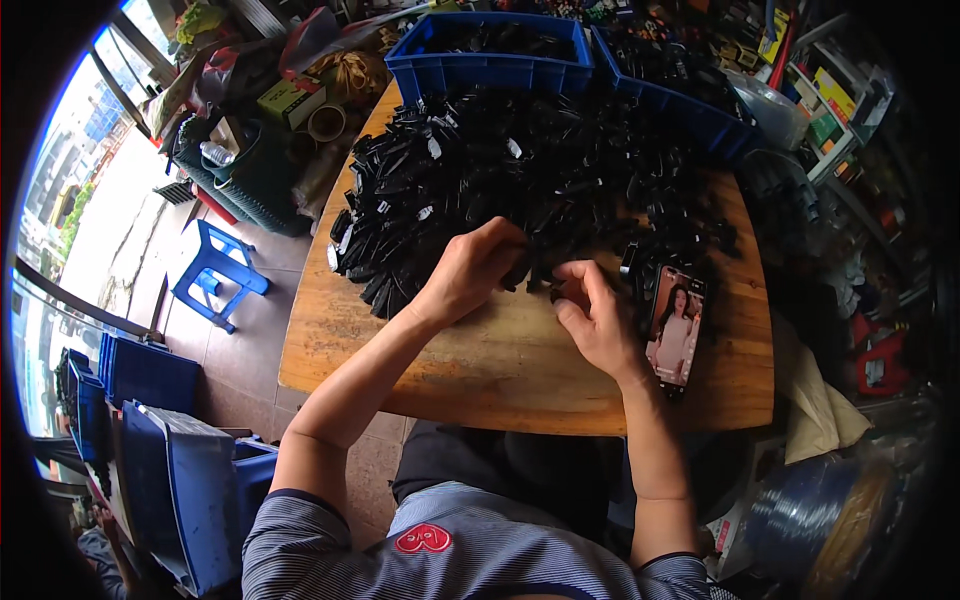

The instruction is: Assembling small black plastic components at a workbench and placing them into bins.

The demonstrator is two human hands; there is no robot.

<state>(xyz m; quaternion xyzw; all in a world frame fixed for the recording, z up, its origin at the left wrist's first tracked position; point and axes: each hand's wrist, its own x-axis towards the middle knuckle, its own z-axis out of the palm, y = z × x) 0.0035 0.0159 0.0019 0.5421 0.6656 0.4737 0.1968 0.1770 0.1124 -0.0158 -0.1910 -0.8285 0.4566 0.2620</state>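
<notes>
Some close two-handed work at near edge of heap, apparently mid-step w/ small parts. At left hand [472, 266]: fingers bent, tips drawn together, pinching small matte-black piece [516, 272], contact partly hidden. At right hand [600, 318]: thumb & index curved toward each other by another small black bit [556, 294]; pressed on it or slightly apart, can't tell. Next move prob. calls for steady fingertips & light, precise grip. Just past fingertips: wide heap of slim black plastic-looking pieces [520, 175], a few w/ white or silvery faces. On near side of fingers: bare strip of brown, rounded-edge wooden table [470, 375]. Right of right-hand fingers, near: black-rimmed rectangular phone w/ lit screen [680, 335]. Farther past fingers, behind heap: blue rectangular plastic crate [490, 78] & second blue plastic crate [690, 108], both w/ dark contents. Well left of fingers: blue plastic four-legged stool [215, 265] on tan tiled floor [250, 345]. Far right of fingers: cluttered shelving [845, 110], contents too jumbled to tell.
</notes>
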